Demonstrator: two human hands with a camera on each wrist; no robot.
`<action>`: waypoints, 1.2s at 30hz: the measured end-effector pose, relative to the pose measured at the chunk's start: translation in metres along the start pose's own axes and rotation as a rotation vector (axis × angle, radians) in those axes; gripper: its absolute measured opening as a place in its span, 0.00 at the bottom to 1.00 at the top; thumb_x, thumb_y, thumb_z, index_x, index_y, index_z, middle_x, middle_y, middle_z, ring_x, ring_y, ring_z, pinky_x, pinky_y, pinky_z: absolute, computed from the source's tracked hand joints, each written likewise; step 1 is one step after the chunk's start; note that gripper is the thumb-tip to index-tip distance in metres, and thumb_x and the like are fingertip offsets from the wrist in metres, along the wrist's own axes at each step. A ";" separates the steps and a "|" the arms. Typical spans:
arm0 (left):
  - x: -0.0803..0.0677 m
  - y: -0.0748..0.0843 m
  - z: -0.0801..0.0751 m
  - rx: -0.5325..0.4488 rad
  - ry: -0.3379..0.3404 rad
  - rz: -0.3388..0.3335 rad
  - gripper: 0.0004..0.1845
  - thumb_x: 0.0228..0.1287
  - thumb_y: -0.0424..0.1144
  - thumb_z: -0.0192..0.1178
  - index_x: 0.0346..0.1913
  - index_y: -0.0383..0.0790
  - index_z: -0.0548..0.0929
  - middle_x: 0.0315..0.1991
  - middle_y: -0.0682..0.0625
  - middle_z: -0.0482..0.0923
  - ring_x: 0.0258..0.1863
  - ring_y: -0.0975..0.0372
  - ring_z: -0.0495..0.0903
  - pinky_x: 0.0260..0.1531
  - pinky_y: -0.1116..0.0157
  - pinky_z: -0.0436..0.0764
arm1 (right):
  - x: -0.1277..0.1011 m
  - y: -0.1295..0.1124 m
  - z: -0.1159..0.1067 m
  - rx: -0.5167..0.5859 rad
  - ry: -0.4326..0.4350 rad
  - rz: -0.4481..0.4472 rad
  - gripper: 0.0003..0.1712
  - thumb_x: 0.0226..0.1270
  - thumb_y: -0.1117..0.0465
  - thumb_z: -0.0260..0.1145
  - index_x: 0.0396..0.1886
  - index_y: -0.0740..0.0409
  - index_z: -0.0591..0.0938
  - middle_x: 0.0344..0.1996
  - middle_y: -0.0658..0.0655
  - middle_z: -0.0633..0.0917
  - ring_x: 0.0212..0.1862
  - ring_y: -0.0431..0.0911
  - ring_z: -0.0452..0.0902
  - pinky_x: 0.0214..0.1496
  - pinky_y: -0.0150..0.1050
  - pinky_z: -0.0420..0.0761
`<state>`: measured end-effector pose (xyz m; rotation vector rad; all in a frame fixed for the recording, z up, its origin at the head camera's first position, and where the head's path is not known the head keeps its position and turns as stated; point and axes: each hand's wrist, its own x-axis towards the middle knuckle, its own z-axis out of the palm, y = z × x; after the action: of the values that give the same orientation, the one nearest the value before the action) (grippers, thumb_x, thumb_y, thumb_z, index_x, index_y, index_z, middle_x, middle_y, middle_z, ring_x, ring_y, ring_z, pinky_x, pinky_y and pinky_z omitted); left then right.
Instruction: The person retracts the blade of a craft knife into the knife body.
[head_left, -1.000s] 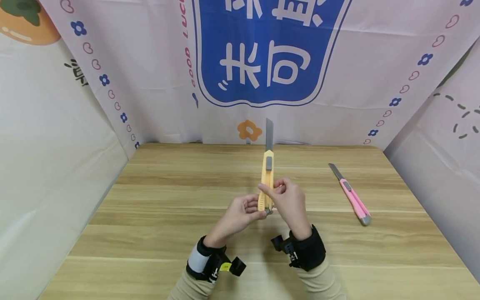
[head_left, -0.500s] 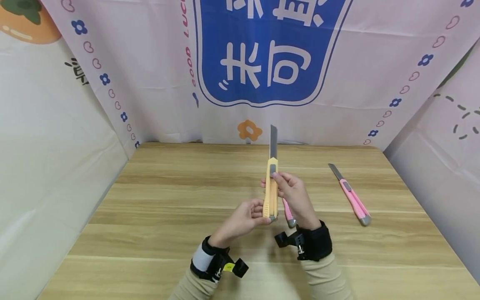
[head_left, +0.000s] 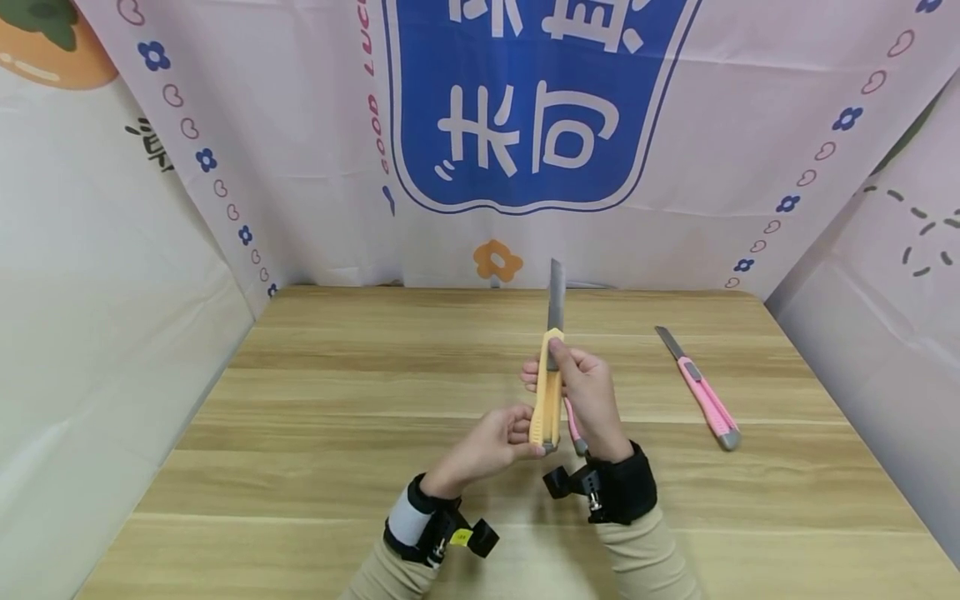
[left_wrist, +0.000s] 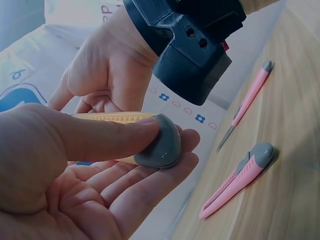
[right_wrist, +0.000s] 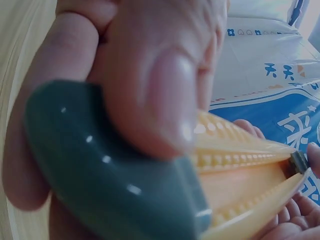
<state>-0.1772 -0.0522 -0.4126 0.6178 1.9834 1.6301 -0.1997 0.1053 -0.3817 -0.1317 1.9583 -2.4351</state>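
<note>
A yellow utility knife point(head_left: 548, 408) is held upright over the table, its grey blade point(head_left: 557, 293) extended at the top. My left hand point(head_left: 487, 440) pinches its grey end cap point(left_wrist: 159, 145) between thumb and fingers. My right hand point(head_left: 592, 398) grips the upper body, with the thumb on the grey slider and fingers behind. A pink utility knife point(head_left: 576, 432) lies on the table below my right hand, which hides its upper part in the head view. Another pink utility knife point(head_left: 707, 393) lies farther right, blade out.
The wooden table point(head_left: 337, 400) runs back to a printed cloth point(head_left: 330, 208). Pale cloth hangs along both sides. Each wrist wears a black camera strap.
My right hand has shifted up the yellow knife from its lower body to the slider. The knife has moved slightly right and nearer. The pink knife underneath has come partly into view.
</note>
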 end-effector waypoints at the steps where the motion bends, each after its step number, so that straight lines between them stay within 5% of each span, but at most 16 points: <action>1: 0.000 0.000 0.000 0.001 -0.002 -0.002 0.21 0.62 0.23 0.58 0.57 0.19 0.69 0.52 0.26 0.79 0.55 0.43 0.81 0.54 0.66 0.85 | 0.000 0.000 0.000 -0.002 0.001 -0.003 0.20 0.72 0.46 0.56 0.35 0.58 0.82 0.26 0.46 0.90 0.31 0.40 0.88 0.41 0.39 0.90; 8: 0.001 0.000 0.001 0.011 -0.033 -0.002 0.19 0.63 0.24 0.57 0.56 0.20 0.70 0.50 0.27 0.80 0.53 0.45 0.82 0.52 0.68 0.86 | 0.000 0.001 -0.001 -0.027 0.025 -0.023 0.21 0.72 0.47 0.57 0.33 0.60 0.81 0.23 0.46 0.90 0.28 0.40 0.88 0.37 0.38 0.90; 15: 0.000 0.001 0.001 0.032 -0.046 -0.007 0.20 0.63 0.23 0.57 0.57 0.20 0.71 0.50 0.27 0.80 0.52 0.44 0.82 0.49 0.69 0.86 | 0.001 0.004 0.001 -0.034 0.050 -0.097 0.29 0.73 0.52 0.57 0.37 0.81 0.76 0.20 0.47 0.89 0.26 0.40 0.87 0.35 0.39 0.90; 24: -0.002 0.003 0.000 0.051 -0.056 -0.007 0.21 0.63 0.23 0.56 0.59 0.20 0.70 0.51 0.27 0.80 0.53 0.43 0.82 0.49 0.68 0.86 | 0.002 0.005 0.001 -0.014 0.069 -0.106 0.28 0.73 0.53 0.58 0.36 0.82 0.75 0.19 0.48 0.89 0.25 0.41 0.87 0.34 0.39 0.90; 31: -0.002 0.002 -0.001 0.051 -0.074 0.009 0.21 0.63 0.23 0.57 0.59 0.20 0.70 0.51 0.27 0.80 0.53 0.44 0.82 0.49 0.70 0.86 | 0.001 0.004 -0.001 -0.042 0.049 -0.086 0.19 0.72 0.53 0.58 0.33 0.66 0.80 0.21 0.46 0.89 0.27 0.40 0.88 0.36 0.38 0.90; 36: -0.002 0.003 -0.001 0.030 -0.076 -0.004 0.21 0.62 0.22 0.57 0.59 0.21 0.71 0.50 0.27 0.80 0.53 0.44 0.82 0.49 0.69 0.86 | 0.000 0.002 -0.002 -0.051 0.023 -0.059 0.19 0.72 0.53 0.58 0.36 0.68 0.79 0.22 0.45 0.89 0.29 0.40 0.88 0.39 0.38 0.90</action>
<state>-0.1759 -0.0538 -0.4090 0.6761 1.9561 1.5543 -0.2002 0.1067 -0.3839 -0.1654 2.0556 -2.4341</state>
